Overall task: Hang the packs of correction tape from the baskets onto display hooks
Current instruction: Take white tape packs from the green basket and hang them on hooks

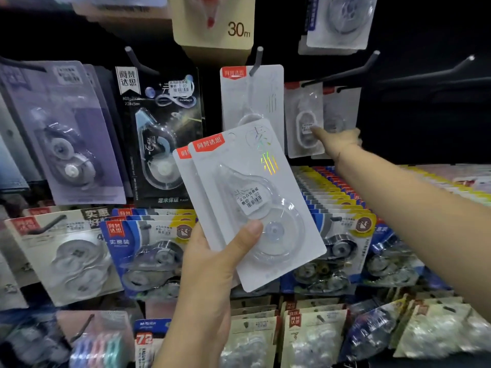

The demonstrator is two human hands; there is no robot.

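My left hand (212, 258) grips two stacked white packs of correction tape (255, 205) by their lower left corner, thumb across the front, tilted in front of the display. Behind them a matching white pack (252, 94) hangs on a dark hook (257, 61). My right hand (337, 140) reaches out to the right, its index finger touching a small clear pack (303, 120) that hangs on the neighbouring hook (345, 71). Another pale pack (342, 110) hangs just behind that one.
A black pack (162, 134) and a lilac pack (66, 134) hang at the left. Blue packs (148, 251) and a long row of packs (332, 192) fill the hooks below. Bare hooks (451, 67) stick out at the upper right against a dark panel.
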